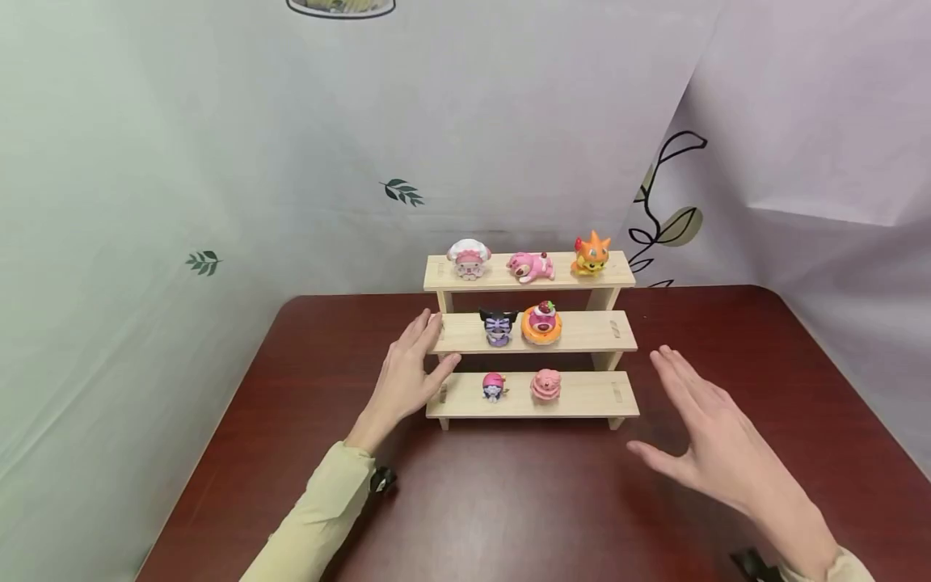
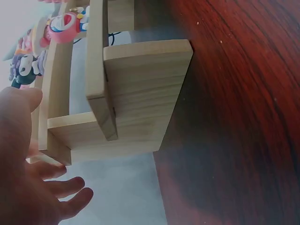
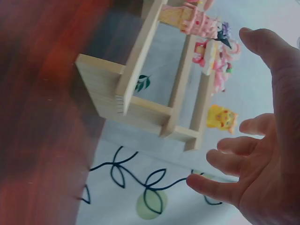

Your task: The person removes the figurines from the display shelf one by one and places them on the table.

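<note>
A three-step wooden display stand (image 1: 585,396) holds several small figurines. The top step carries a white-capped pink figurine (image 1: 469,260), a lying pink bear (image 1: 531,267) and an orange-hooded yellow figurine (image 1: 591,255). On the middle step sit a black-and-purple figurine (image 1: 498,327) and a bear in an orange ring (image 1: 541,325). A pink-capped figurine (image 1: 493,387) and a round pink figurine (image 1: 546,385) occupy the bottom step. My left hand (image 1: 404,376) is beside the stand's left end, fingers extended; contact is unclear. Apart from its right side, my right hand (image 1: 716,436) hovers with thumb spread, holding nothing.
The stand is on a dark red-brown table (image 1: 509,501) with rounded back corners. Behind it hangs a pale cloth (image 1: 509,121) printed with leaves and vines. A dark strap part (image 1: 382,480) shows at the left wrist.
</note>
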Action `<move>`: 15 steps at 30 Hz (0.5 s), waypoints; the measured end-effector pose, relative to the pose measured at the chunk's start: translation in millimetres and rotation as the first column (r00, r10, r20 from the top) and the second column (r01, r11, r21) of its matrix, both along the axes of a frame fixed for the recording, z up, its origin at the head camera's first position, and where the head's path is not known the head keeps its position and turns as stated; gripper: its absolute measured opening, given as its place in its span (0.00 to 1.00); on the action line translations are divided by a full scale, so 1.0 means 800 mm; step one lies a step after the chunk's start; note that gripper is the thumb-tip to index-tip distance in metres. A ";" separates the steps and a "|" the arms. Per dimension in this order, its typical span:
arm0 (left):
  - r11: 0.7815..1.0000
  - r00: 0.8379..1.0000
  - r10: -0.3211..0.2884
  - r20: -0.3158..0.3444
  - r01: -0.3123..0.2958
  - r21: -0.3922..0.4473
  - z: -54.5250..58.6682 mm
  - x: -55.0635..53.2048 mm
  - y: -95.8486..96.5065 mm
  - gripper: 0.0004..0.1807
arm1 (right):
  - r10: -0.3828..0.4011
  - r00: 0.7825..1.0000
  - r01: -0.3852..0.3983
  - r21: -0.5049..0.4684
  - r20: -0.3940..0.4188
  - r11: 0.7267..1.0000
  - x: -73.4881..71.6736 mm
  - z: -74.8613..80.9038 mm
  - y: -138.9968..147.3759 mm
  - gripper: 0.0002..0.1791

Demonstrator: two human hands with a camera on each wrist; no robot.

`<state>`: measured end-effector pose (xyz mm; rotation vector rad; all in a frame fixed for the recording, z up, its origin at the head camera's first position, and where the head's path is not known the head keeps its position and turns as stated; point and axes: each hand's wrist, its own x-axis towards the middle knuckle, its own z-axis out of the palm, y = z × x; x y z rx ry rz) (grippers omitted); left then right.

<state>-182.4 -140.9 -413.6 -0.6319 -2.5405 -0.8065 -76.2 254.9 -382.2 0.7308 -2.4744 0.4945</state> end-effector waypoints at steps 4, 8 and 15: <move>1.000 0.999 0.001 -0.054 0.000 0.023 -0.003 -0.003 0.000 0.34 | 0.047 0.998 -0.047 0.020 -0.034 0.999 -0.010 0.014 -0.005 0.55; 0.999 0.996 -0.001 -0.088 0.005 0.049 -0.006 -0.007 0.001 0.30 | 0.075 0.995 -0.074 0.025 -0.064 0.997 -0.020 0.031 -0.008 0.52; 0.996 0.994 0.010 -0.112 0.000 0.085 -0.012 -0.009 0.002 0.29 | 0.101 0.979 -0.107 -0.025 -0.179 0.994 -0.061 0.066 -0.007 0.45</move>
